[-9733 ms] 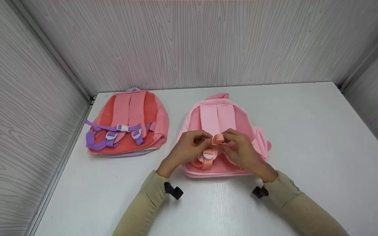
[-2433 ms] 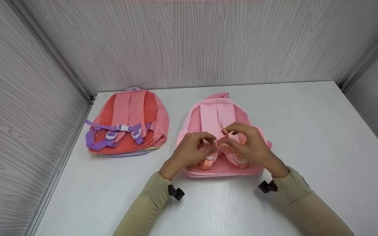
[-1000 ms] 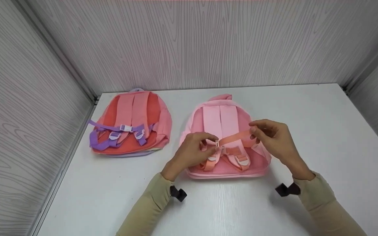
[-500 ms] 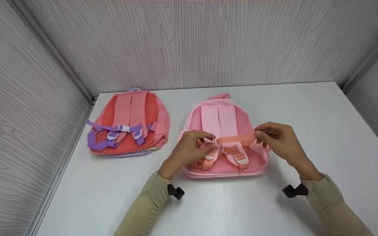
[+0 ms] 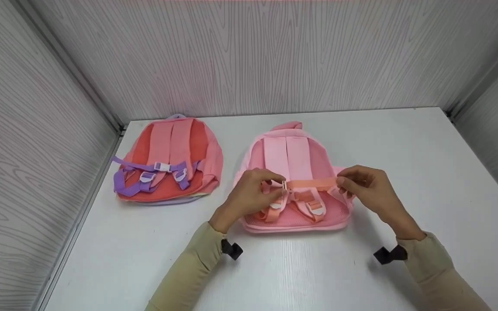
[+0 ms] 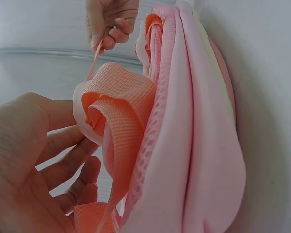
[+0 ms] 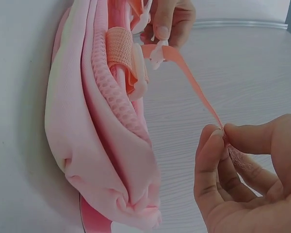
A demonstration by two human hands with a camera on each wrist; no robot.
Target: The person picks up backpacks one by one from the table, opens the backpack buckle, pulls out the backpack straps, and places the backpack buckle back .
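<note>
A pink backpack point(image 5: 275, 151) lies on the table with its shoulder straps facing up. My left hand point(image 5: 251, 194) pinches a small white buckle point(image 5: 284, 185) over the middle of the bag. From that buckle an orange webbing strap point(image 5: 311, 184) runs out straight to the right. Its end, frayed in the right wrist view, is pinched between thumb and fingers of my right hand point(image 5: 372, 188). White strap adjusters point(image 5: 317, 209) with orange webbing sit on the lower shoulder straps. The left wrist view shows a folded orange loop point(image 6: 119, 82) beside my left fingers.
A coral-red backpack point(image 5: 199, 151) with purple straps point(image 5: 130, 190) and white buckles lies to the left on the white table point(image 5: 283, 268). Grey wood-grain panels point(image 5: 266, 56) stand behind and at both sides.
Earlier both hands were close together at the buckle, with the strap bunched there. My right hand has since drawn the strap's end out rightward, pulling it straight; the left hand stays at the buckle.
</note>
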